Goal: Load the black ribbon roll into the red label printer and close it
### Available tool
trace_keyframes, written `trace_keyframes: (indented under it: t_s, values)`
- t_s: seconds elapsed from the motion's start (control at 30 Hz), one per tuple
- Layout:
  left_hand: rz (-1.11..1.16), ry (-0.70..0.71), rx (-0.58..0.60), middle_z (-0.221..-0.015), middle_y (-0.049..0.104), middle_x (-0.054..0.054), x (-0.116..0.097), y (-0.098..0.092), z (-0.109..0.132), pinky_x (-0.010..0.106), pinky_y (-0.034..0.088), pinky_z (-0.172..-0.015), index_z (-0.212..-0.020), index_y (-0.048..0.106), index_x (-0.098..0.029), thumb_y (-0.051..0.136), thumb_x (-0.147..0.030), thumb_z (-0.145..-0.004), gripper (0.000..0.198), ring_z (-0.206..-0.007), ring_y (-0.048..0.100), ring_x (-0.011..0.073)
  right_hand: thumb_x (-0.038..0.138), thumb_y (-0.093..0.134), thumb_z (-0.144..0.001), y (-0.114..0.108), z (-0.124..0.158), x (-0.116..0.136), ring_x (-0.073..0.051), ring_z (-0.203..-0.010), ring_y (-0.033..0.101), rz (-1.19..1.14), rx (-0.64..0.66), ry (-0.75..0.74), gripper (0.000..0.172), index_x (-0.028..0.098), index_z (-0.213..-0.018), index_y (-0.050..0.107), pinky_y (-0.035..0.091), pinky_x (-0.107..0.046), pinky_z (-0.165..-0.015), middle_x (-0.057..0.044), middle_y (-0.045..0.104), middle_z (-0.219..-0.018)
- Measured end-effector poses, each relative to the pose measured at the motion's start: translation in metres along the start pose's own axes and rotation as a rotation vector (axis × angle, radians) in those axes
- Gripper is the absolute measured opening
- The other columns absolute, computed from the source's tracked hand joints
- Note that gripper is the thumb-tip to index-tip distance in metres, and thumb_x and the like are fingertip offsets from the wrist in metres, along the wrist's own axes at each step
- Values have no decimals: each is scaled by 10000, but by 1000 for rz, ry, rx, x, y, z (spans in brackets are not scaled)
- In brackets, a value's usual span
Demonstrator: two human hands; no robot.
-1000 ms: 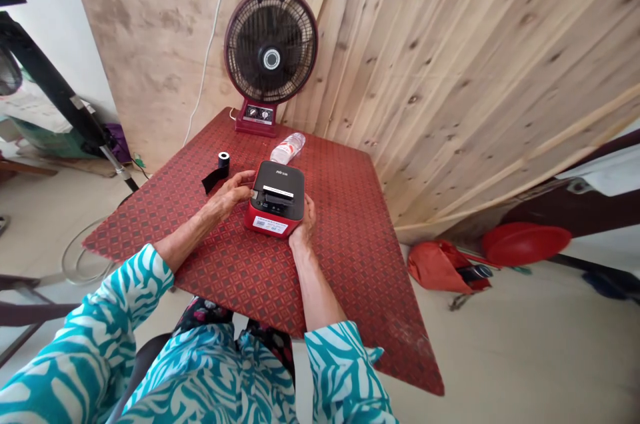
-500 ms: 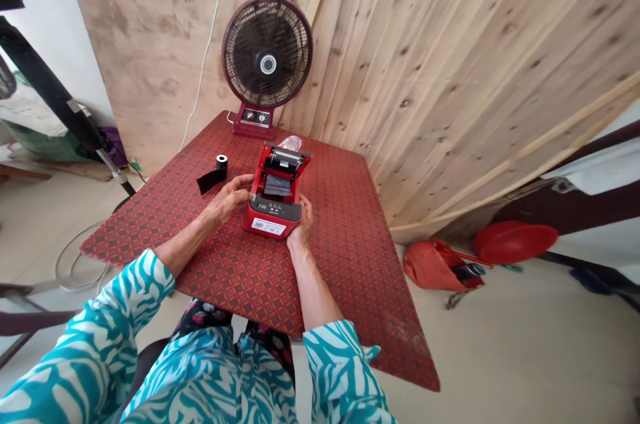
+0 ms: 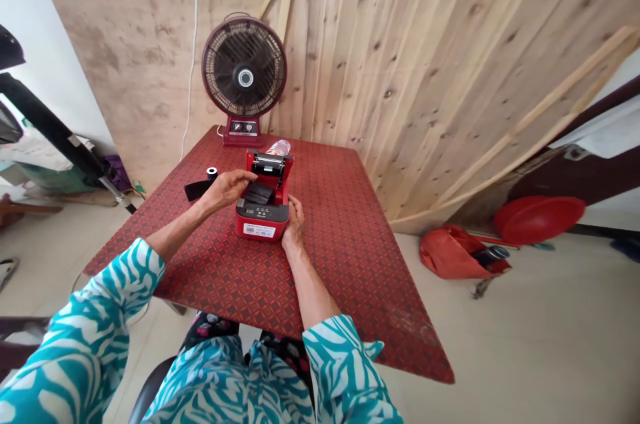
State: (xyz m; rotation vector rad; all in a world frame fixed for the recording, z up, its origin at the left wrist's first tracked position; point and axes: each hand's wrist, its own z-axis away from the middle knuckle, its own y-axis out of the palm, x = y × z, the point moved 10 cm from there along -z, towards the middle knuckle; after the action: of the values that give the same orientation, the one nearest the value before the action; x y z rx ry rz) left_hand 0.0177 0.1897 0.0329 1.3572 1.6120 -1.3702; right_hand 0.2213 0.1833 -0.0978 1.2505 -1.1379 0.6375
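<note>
A red label printer [image 3: 263, 224] stands on the table with its top open, showing a roller and a dark insert inside. My right hand [image 3: 296, 224] grips the printer's right side. My left hand [image 3: 227, 189] reaches in from the left, its fingers at the edge of the open compartment and holding nothing that I can see. Just left of that hand lies a small black roll with a white core [image 3: 212, 173], with a black strip [image 3: 197, 191] trailing from it.
A red patterned cloth [image 3: 320, 271] covers the table. Behind the printer lie a plastic bottle [image 3: 279, 147] and a maroon fan [image 3: 244, 77]. A red bag [image 3: 453, 254] and a red basin [image 3: 537, 219] sit on the floor at right.
The printer's black top has gone from closed to open, exposing the inside. My left hand has moved onto the printer's open compartment edge. The whole view has shifted.
</note>
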Motion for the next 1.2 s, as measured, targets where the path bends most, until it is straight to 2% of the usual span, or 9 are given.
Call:
trace_keyframes:
  t_s: [0.2,0.37,0.43,0.53,0.6,0.63,0.83,0.97,1.2]
  values:
    - [-334,169,214,-844,760,26,-14,37,-33,296,521,-760,-867,791,-263,609,-267,-773,205,-778,692,222,509,589,-788,-1,0,1,-172,-1081,589,45,-11,-17,417,219,-1074,675,482,-319,-942,-33,698,-1083]
    - [-594,178,239,-788,761,27,-14,50,-45,252,508,-688,-925,791,-258,579,-213,-813,243,-739,705,204,524,555,-809,-1,-1,2,-182,-1098,582,81,-7,-57,425,219,-1078,677,456,-345,-990,-43,684,-1122]
    - [-815,106,346,-899,776,35,-7,63,-47,246,504,-729,-997,781,-251,555,-190,-830,287,-831,714,204,527,547,-813,-2,-2,3,-189,-1093,586,95,-3,-70,432,214,-1079,677,450,-357,-999,-48,685,-1126]
    - [-1026,32,593,-1049,770,33,-1,85,-43,215,483,-744,-1024,773,-236,527,-174,-846,310,-951,705,194,529,548,-810,-4,-3,1,-199,-1091,593,107,7,-62,446,209,-1094,673,460,-362,-980,-53,691,-1121]
    - [-1022,54,720,-1018,772,64,-7,98,-38,208,475,-739,-986,777,-176,504,-162,-864,299,-918,705,187,534,564,-793,-8,-3,-2,-200,-1069,604,110,-11,-43,459,204,-1093,672,473,-353,-950,-50,697,-1095]
    - [-1008,54,732,-1020,772,59,-11,100,-38,199,472,-748,-991,775,-171,493,-138,-864,311,-904,702,170,539,573,-783,-10,-3,-4,-197,-1050,611,108,-18,-36,466,202,-1091,672,479,-345,-929,-48,699,-1082]
    - [-1025,-28,694,-963,771,104,-8,101,-39,264,492,-675,-927,786,-164,615,-151,-781,225,-833,695,227,527,640,-725,-14,-5,-12,-143,-853,619,32,-19,40,482,210,-1087,661,478,-278,-786,-14,695,-995]
    - [-965,3,740,-902,769,100,-11,109,-32,270,494,-692,-808,778,-162,630,-95,-751,172,-771,676,205,502,682,-675,-16,-5,-14,-105,-722,582,-8,-32,75,486,206,-1059,651,461,-254,-724,20,671,-880]
    - [-925,24,808,-847,764,95,-11,116,-28,293,500,-705,-734,757,-149,672,-48,-698,137,-720,659,200,482,648,-704,-20,-7,-10,-101,-680,578,46,-35,1,467,199,-1075,624,467,-259,-692,26,659,-851]
